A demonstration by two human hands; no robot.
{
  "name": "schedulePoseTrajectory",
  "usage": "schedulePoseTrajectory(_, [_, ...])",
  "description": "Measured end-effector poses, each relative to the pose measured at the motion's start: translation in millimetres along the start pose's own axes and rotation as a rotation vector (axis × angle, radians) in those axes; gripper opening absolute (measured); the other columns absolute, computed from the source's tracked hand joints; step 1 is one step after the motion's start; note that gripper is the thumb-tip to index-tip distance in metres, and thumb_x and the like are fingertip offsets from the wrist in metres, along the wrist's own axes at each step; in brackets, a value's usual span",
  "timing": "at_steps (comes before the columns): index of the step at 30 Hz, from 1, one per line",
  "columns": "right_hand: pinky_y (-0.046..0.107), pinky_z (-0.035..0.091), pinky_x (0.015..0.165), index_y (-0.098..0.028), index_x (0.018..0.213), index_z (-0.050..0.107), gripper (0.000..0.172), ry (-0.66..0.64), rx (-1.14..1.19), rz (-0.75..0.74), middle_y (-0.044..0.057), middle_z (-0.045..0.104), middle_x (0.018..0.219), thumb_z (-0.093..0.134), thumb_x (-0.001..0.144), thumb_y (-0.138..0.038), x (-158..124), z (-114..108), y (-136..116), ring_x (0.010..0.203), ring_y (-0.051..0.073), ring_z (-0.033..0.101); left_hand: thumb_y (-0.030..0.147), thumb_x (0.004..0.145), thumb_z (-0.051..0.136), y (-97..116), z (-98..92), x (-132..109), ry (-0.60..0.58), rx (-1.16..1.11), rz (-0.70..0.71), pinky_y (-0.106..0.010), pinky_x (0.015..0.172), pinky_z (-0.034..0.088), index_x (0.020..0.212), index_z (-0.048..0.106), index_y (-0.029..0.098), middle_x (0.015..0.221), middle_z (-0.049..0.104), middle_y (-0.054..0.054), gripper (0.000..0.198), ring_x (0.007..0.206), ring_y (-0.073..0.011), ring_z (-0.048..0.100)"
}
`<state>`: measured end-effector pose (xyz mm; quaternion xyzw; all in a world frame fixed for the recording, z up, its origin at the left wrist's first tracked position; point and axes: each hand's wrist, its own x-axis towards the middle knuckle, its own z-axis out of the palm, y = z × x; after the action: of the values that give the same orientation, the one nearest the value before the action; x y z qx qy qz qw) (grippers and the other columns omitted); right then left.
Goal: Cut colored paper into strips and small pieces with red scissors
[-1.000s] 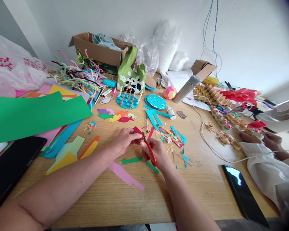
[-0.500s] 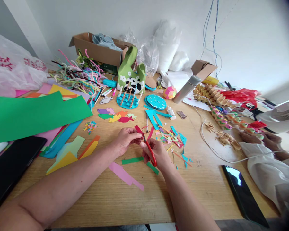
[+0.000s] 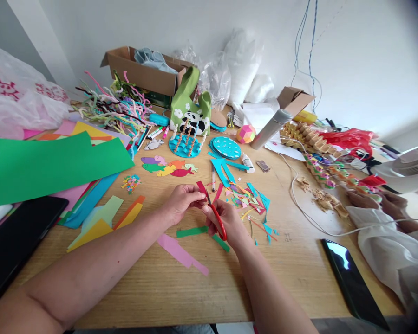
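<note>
Over the middle of the table, my left hand [image 3: 184, 202] pinches a small strip of red paper [image 3: 201, 187]. My right hand [image 3: 226, 221] is closed round the red handles of a pair of scissors [image 3: 217, 218], whose blades point up and left at the red paper. Under my hands lie a green paper strip [image 3: 192, 231] and a pink paper strip [image 3: 181, 253]. Right beyond them spread coloured paper scraps [image 3: 245, 197]. Several paper fish [image 3: 167, 167] rest farther back, and a small heap of confetti-like paper bits [image 3: 130, 183] sits to the left.
Coloured paper sheets [image 3: 48, 169] and a black tablet-like device [image 3: 24, 241] are at left. A phone [image 3: 351, 280] and a white cable [image 3: 299, 211] lie at right, near another person's hands [image 3: 379, 202]. Behind stand a panda bag [image 3: 190, 109] and a grey flask [image 3: 270, 130].
Almost nothing differs. Both hands keep the same place, and the red paper strip and scissors have shifted only very slightly.
</note>
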<state>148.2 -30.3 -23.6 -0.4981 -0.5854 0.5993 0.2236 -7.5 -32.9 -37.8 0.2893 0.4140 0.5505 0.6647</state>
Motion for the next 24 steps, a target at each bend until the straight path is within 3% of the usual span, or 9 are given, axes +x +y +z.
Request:
schedulePoseTrajectory(17, [0.021,0.040,0.035,-0.020,0.071,0.046,0.051,-0.014,-0.012,-0.028,-0.002,0.061,0.052,0.071,0.068,-0.064,3.9,-1.5,6.8,0.038,0.014,0.058,0.023,0.060,0.073,1.8,0.0,-1.3,-0.062,0.038,-0.015,-0.024,0.058,0.042,0.061,0.065,0.013,0.060,0.063,-0.001,0.013,0.055,-0.0102,0.056])
schedulePoseTrajectory(24, [0.018,0.036,0.033,-0.020,0.070,0.046,0.048,-0.010,0.021,-0.007,-0.003,0.062,0.049,0.076,0.067,-0.057,0.8,-1.7,3.3,0.035,0.011,0.055,0.024,0.059,0.073,3.7,0.0,-0.1,-0.020,0.062,-0.025,-0.025,0.060,0.044,0.063,0.066,0.013,0.062,0.064,-0.002,0.014,0.058,-0.0108,0.057])
